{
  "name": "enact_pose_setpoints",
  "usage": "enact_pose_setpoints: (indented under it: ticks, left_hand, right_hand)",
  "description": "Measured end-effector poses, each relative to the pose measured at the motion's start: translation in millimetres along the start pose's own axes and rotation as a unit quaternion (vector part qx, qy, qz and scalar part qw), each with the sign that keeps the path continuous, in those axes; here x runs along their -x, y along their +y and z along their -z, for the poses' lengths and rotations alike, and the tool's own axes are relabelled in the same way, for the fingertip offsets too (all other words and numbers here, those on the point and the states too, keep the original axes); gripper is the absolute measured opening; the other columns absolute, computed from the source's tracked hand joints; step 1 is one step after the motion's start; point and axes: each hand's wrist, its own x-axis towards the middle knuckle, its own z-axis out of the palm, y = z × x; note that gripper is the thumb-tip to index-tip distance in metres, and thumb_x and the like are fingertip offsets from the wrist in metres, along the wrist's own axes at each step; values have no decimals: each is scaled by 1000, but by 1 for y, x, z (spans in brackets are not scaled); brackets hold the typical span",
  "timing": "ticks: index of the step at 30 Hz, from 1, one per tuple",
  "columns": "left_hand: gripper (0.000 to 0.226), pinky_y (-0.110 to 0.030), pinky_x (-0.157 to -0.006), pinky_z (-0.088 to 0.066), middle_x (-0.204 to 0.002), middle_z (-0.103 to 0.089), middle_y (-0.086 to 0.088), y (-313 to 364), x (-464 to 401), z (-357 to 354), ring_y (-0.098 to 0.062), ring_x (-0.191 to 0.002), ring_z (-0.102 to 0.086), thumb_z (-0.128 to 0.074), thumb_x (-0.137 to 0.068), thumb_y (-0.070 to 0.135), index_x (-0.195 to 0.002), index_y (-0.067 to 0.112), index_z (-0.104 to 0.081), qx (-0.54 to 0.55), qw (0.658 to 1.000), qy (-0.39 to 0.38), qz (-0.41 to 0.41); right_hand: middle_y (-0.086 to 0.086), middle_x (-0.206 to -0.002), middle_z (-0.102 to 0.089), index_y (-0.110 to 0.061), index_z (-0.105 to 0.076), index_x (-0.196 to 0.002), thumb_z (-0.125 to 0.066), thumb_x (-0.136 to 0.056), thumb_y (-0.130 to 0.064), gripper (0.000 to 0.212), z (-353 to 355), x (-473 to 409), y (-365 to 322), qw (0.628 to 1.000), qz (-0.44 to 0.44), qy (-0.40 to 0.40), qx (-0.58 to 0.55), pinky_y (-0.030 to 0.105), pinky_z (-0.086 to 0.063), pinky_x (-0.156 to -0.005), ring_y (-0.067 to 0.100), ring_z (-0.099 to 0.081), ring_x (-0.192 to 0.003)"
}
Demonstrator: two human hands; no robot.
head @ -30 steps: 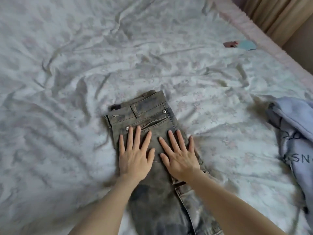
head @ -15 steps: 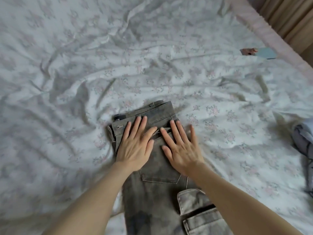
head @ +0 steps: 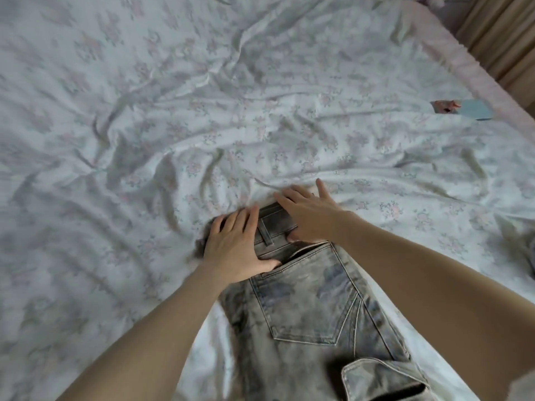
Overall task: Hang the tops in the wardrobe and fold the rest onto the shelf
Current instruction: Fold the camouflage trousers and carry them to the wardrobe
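A pair of grey washed jeans (head: 307,302) lies flat on the floral bed sheet (head: 202,111), waistband farthest from me and a back pocket facing up. My left hand (head: 237,247) rests on the left end of the waistband, fingers bent over its far edge and thumb on the near side. My right hand (head: 309,215) covers the right end, fingers reaching past the edge onto the sheet, thumb tucked against the band. A cargo pocket flap (head: 382,377) shows low down.
A pale blue flat object (head: 476,110) and a small pink item (head: 444,106) lie near the bed's right side. The pink mattress border (head: 474,68) runs along that side, with beige curtains (head: 498,30) behind it.
Both hands slid up the jeans from the pocket area to the waistband, and the fingers now curl over its edge. The lilac garment at the right has left the view.
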Motion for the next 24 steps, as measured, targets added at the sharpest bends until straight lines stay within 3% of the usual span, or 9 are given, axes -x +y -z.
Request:
enact_pose_setpoints:
  ticks: [4,5,7,9,12,15,18,20,24]
  left_hand:
    - [119,-42,-106,-24,-144,-37,-11,9,-6,27,-28,-131,-36,-61,-63,76,-150,16,-6,-5,997,-60,41]
    - [108,-41,-103,-27,-135,-47,-11,7,-8,35,-28,-124,-44,-67,-65,68,-146,14,-19,9,995,-77,55]
    - [65,-38,-93,-28,-98,-63,-1,2,-6,52,-21,-91,-57,-70,-72,49,-125,16,-49,18,994,-82,64]
    - [37,-35,-90,-29,-77,-60,5,2,-1,64,-16,-69,-51,-68,-77,41,-105,18,-61,7,995,-88,55]
    - [51,-30,-74,-41,-96,-65,1,10,10,85,-16,-76,-53,-72,-76,43,-115,13,-59,49,985,-160,47]
    - [36,-25,-55,-35,-95,-55,-3,23,25,102,-16,-78,-51,-68,-79,29,-109,10,-59,40,981,-190,21]
    - [32,-36,-82,-39,-120,-37,-8,40,51,108,-26,-114,-36,-61,-81,26,-112,20,-58,-27,992,-123,10]
    - [36,-42,-94,-34,-125,-39,-8,55,76,111,-29,-120,-35,-62,-83,33,-116,21,-57,-32,997,-74,-1]
    - [37,-36,-78,-43,-109,-61,-8,92,141,113,-30,-100,-58,-59,-86,26,-118,14,-49,8,1000,-6,-28]
  right_hand:
    - [8,-143,-37,-13,-17,-147,-63,-85,-34,80,12,7,-16,997,10,42,66,45,-26,-110,25,-35,-131]
    - [7,-137,-43,-13,-23,-145,-62,-86,-31,72,16,10,-16,996,13,51,68,42,-31,-104,24,-40,-125]
    - [4,-125,-51,-14,-41,-134,-59,-88,-28,52,27,21,-15,997,19,53,60,40,-34,-99,21,-45,-116]
    - [2,-115,-55,-14,-52,-120,-57,-88,-23,34,36,33,-17,996,30,69,57,36,-33,-94,19,-46,-109]
    - [4,-116,-50,-11,-52,-117,-57,-85,-16,33,43,56,-25,995,29,75,56,32,-37,-91,20,-44,-109]
    - [7,-123,-42,-11,-46,-124,-54,-87,-10,38,49,85,-29,995,3,81,60,32,-41,-89,21,-43,-111]
    - [6,-128,-38,-12,-46,-125,-54,-86,-11,40,51,116,-39,987,9,100,122,34,-35,-92,23,-37,-115]
    - [5,-129,-41,-12,-46,-126,-54,-86,-16,40,51,140,-46,981,16,111,160,37,-29,-95,25,-32,-120]
    - [4,-137,-47,-15,-40,-131,-51,-88,-19,45,39,201,-49,989,13,71,130,42,-20,-108,24,-25,-137]
